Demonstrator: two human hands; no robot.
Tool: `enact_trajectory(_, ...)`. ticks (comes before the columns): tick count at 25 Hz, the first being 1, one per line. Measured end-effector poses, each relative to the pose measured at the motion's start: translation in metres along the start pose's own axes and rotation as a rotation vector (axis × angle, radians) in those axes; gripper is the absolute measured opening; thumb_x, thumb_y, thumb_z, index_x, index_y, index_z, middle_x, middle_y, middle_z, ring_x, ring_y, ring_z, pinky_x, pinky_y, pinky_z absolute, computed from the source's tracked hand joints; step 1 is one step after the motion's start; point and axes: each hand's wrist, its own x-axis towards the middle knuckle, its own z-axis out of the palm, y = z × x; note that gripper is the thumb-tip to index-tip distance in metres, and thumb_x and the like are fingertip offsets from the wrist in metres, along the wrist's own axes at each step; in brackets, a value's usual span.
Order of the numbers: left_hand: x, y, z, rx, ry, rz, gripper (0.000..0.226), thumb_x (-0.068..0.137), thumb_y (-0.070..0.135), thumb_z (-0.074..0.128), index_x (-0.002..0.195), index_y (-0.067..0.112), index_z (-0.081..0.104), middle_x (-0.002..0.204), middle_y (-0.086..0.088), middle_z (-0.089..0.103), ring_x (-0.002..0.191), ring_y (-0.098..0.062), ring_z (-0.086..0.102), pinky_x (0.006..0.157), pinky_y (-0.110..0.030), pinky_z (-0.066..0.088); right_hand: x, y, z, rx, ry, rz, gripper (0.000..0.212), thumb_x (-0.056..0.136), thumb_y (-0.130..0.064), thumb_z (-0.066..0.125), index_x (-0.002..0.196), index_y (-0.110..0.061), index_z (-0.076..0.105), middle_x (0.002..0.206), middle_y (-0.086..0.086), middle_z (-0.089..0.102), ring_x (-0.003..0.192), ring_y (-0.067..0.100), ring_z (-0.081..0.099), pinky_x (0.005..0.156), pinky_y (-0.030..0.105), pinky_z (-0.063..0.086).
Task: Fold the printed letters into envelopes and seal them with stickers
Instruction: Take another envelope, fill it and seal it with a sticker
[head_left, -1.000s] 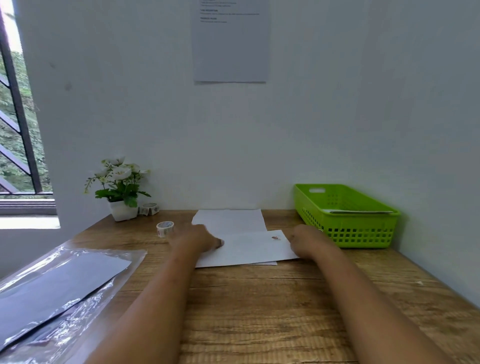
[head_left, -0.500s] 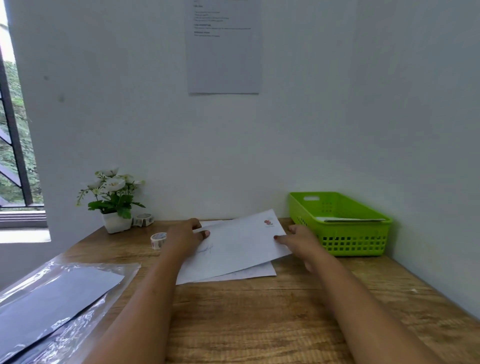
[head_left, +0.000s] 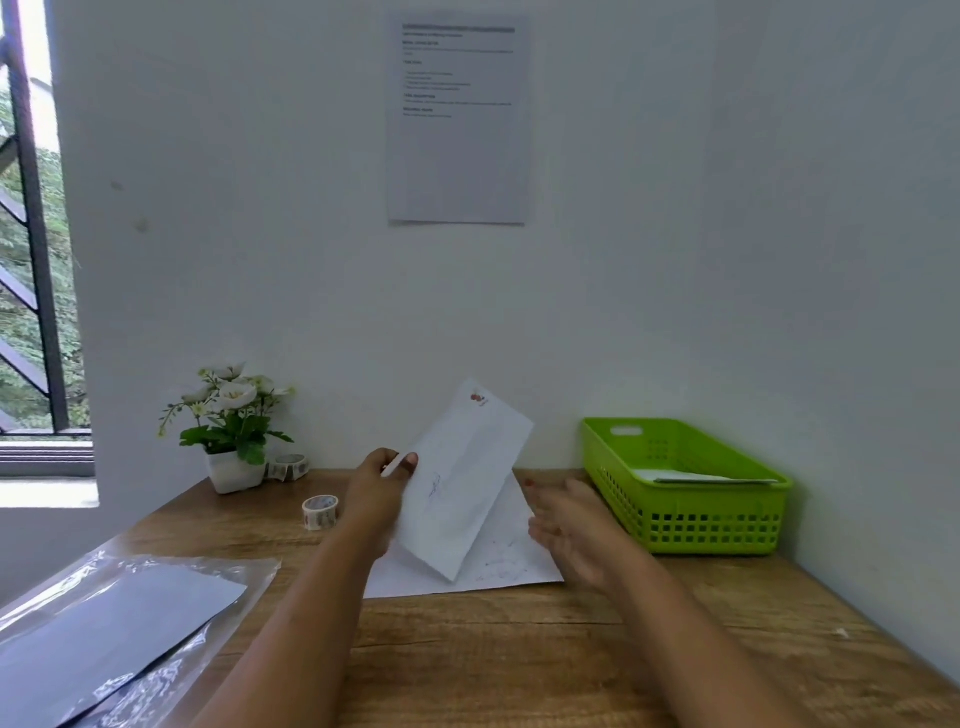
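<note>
Tipped up off the desk (head_left: 519, 649) since half a second ago, pinched at its edge in the left hand (head_left: 376, 493): envelope (head_left: 462, 493), standing slanted over the letter (head_left: 498, 571) lying flat. Right hand (head_left: 569, 530) off the paper now, fingers loose, gripping nothing. Probably best to fold the letter square first, then hold the envelope mouth wide. Red logo on the envelope corner, blue scribbles, wall notice (head_left: 457, 119), all too tiny to read.
</note>
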Motion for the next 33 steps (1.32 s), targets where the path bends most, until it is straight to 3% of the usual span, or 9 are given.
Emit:
enact_trajectory(4,-0.012,0.004,0.025,-0.268,-0.012,-0.093,0.017,0.095,0.031,0.053,0.086,0.017,0.052,0.093,-0.009,0.064,0.079,-0.026,0.059,0.072,-0.039,0.051,-0.01,0.008,0.018,-0.141,-0.213,0.116,0.051,0.088,-0.035,0.063,0.133,-0.02,0.043,0.119,0.006,0.058,0.1,0.026,0.062,0.074,0.033,0.058)
enact_trajectory(9,-0.026,0.007,0.047,-0.293,-0.072,-0.088,0.021,0.097,0.028,0.048,0.114,0.017,0.046,0.108,-0.006,0.06,0.099,-0.026,0.06,0.084,-0.047,0.055,-0.016,-0.004,0.017,0.02,-0.242,0.008,0.035,0.094,-0.011,0.055,0.128,-0.016,0.049,0.119,0.011,0.062,0.094,0.029,0.068,0.068,0.035,0.06)
enact_trajectory(14,-0.054,0.02,0.064,-0.211,-0.305,0.002,0.027,0.095,0.029,0.052,0.12,0.022,0.045,0.115,-0.001,0.056,0.1,-0.015,0.057,0.078,-0.032,0.056,-0.02,-0.039,-0.014,0.11,-0.034,-0.127,0.029,0.09,0.005,0.054,0.119,-0.001,0.053,0.113,0.014,0.063,0.088,0.023,0.065,0.054,0.024,0.059)
enact_trajectory(19,-0.078,0.02,0.089,0.033,-0.37,0.307,0.032,0.094,0.031,0.053,0.125,0.027,0.044,0.109,0.007,0.064,0.088,-0.001,0.059,0.066,-0.021,0.051,-0.029,-0.069,-0.057,0.192,0.152,-0.224,0.014,0.088,0.007,0.056,0.101,0.002,0.057,0.089,0.01,0.064,0.074,0.016,0.063,0.048,0.016,0.054)
enact_trajectory(22,-0.089,0.01,0.099,0.222,-0.404,0.509,0.034,0.093,0.025,0.055,0.124,0.028,0.043,0.1,0.014,0.063,0.082,0.005,0.057,0.068,-0.007,0.044,-0.028,-0.076,-0.09,0.238,0.393,-0.277,0.011,0.086,0.007,0.058,0.078,0.0,0.058,0.081,0.011,0.061,0.061,0.014,0.061,0.041,0.012,0.049)
enact_trajectory(25,-0.093,-0.001,0.101,0.385,-0.481,0.655,0.034,0.091,0.026,0.058,0.122,0.029,0.044,0.099,0.018,0.062,0.08,-0.001,0.058,0.068,-0.009,0.041,-0.022,-0.069,-0.111,0.074,0.68,-0.338,0.018,0.083,0.001,0.056,0.067,-0.006,0.057,0.06,0.008,0.055,0.037,0.006,0.052,0.033,0.011,0.039)
enact_trajectory(27,-0.091,-0.005,0.1,0.443,-0.506,0.696,0.03,0.09,0.026,0.059,0.118,0.027,0.05,0.099,0.016,0.063,0.079,-0.003,0.059,0.071,-0.016,0.043,-0.017,-0.064,-0.116,-0.051,0.81,-0.355,0.009,0.08,-0.005,0.052,0.082,-0.01,0.059,0.05,0.005,0.052,0.026,0.003,0.046,0.03,0.011,0.036)
enact_trajectory(29,-0.089,-0.008,0.099,0.487,-0.512,0.717,0.029,0.09,0.025,0.059,0.118,0.026,0.052,0.101,0.013,0.064,0.082,-0.005,0.06,0.077,-0.022,0.046,-0.011,-0.057,-0.118,-0.035,0.902,-0.37,0.022,0.082,-0.012,0.053,0.103,-0.016,0.056,0.053,0.006,0.056,0.03,0.008,0.048,0.034,0.016,0.04)
enact_trajectory(33,-0.082,-0.014,0.095,0.553,-0.511,0.727,0.032,0.089,0.026,0.059,0.12,0.028,0.048,0.105,0.012,0.062,0.085,-0.006,0.059,0.08,-0.023,0.046,-0.003,-0.041,-0.119,0.21,1.015,-0.443,0.036,0.085,-0.026,0.064,0.115,-0.016,0.046,0.084,0.012,0.064,0.045,0.007,0.06,0.053,0.024,0.051)
